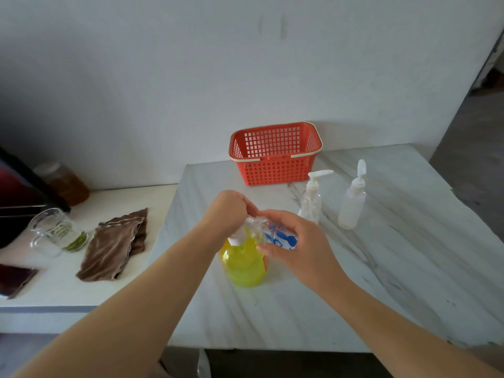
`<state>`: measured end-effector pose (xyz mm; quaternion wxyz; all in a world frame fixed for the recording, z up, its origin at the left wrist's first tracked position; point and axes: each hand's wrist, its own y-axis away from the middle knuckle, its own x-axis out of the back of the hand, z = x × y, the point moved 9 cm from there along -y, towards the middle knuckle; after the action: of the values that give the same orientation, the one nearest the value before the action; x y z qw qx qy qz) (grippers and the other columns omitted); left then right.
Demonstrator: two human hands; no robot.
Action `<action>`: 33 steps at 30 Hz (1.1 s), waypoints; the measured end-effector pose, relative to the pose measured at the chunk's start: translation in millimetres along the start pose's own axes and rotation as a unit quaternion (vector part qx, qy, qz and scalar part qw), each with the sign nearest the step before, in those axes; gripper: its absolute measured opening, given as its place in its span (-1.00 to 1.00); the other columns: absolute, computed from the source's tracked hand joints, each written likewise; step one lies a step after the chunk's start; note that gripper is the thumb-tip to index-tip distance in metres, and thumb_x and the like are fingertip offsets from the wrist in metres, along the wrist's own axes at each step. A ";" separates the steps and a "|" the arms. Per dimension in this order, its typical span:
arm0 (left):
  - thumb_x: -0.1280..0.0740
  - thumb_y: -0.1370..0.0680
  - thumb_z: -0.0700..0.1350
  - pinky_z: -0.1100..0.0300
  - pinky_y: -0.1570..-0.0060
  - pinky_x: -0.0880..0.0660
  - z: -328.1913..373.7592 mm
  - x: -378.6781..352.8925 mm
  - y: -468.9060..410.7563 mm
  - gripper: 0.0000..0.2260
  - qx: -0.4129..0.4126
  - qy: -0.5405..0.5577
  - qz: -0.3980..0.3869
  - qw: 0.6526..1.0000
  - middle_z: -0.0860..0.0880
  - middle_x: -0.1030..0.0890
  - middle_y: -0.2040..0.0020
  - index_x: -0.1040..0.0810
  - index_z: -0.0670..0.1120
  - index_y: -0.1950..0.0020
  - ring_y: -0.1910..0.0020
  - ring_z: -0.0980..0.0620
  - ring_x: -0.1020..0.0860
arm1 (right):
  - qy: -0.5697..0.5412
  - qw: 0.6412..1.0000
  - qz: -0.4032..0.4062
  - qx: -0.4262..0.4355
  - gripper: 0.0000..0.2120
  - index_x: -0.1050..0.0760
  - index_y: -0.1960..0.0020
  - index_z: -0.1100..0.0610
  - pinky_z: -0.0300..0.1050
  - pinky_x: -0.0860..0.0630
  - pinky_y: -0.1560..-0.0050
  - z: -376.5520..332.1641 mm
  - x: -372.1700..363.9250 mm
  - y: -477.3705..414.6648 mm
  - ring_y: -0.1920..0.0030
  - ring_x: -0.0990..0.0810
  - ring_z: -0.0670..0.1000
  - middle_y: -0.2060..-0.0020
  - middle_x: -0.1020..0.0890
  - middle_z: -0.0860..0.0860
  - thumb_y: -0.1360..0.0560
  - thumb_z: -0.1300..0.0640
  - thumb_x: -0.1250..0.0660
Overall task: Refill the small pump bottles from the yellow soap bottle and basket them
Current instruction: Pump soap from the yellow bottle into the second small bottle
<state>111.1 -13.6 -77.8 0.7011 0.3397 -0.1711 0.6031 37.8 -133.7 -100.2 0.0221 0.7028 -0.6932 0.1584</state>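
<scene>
Right hand (298, 242) is gripping the blue-labelled bottle (278, 236) sideways over the yellow soap bottle (242, 267); left hand (227, 210) is pinching its neck end.

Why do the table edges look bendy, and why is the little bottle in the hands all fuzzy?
In the head view, the wide-angle lens bows the edges of the table; the small bottle, gripped by the left hand and right hand, is smeared by motion blur, while the red basket looks crisp; the light is dim and soft, with faint shadows.

Glossy yellow plastic bottle (243, 264), veined marble table (368, 268), latticed plastic basket (274, 170).
</scene>
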 end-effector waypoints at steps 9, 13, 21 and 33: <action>-0.06 -0.46 -0.40 0.20 0.26 -0.41 -10.9 2.5 0.7 -0.65 0.021 0.042 0.037 0.998 -0.02 -0.55 0.30 -0.53 -0.10 0.31 0.28 0.01 -0.47 | -0.002 1.000 0.001 -0.010 -0.54 -0.56 -0.21 -0.06 -0.30 -0.53 -0.05 1.3 -0.3 0.6 0.00 -0.63 -0.16 0.01 -0.67 -0.12 -0.36 0.21 -0.51; -0.05 -0.52 -0.34 0.22 0.36 -0.34 -5.6 7.8 2.3 -0.73 0.023 0.070 0.039 0.997 -0.02 -0.57 0.33 -0.51 -0.13 0.04 0.31 0.06 -0.47 | 0.012 1.000 0.001 0.000 -0.56 -0.55 -0.21 -0.08 -0.34 -0.53 -0.02 -4.8 0.5 0.0 0.01 -0.63 -0.17 0.02 -0.67 -0.13 -0.37 0.18 -0.50; -0.06 -0.59 -0.26 0.23 0.38 -0.34 -17.2 10.9 8.0 -0.78 0.077 0.124 0.037 0.989 -0.05 -0.60 0.27 -0.47 -0.12 -0.10 0.30 0.04 -0.51 | 0.019 1.000 -0.002 0.004 -0.56 -0.54 -0.19 -0.13 -0.34 -0.53 -0.01 -6.6 -2.0 0.1 0.01 -0.63 -0.19 0.02 -0.67 -0.15 -0.38 0.17 -0.51; -0.06 -0.51 -0.36 0.10 0.07 -0.48 -21.6 -0.7 -1.4 -0.70 0.054 0.059 0.040 0.996 -0.07 -0.60 0.24 -0.53 -0.09 0.15 0.16 -0.08 -0.54 | 0.019 1.000 0.009 -0.013 -0.53 -0.54 -0.22 -0.14 -0.22 -0.55 -0.08 5.2 0.0 2.1 0.00 -0.63 -0.16 0.01 -0.67 -0.13 -0.36 0.17 -0.51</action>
<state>108.6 0.6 -94.0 0.6658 0.3343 -0.1102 0.6579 36.7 -135.1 -105.6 0.0431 0.6933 -0.7007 0.1628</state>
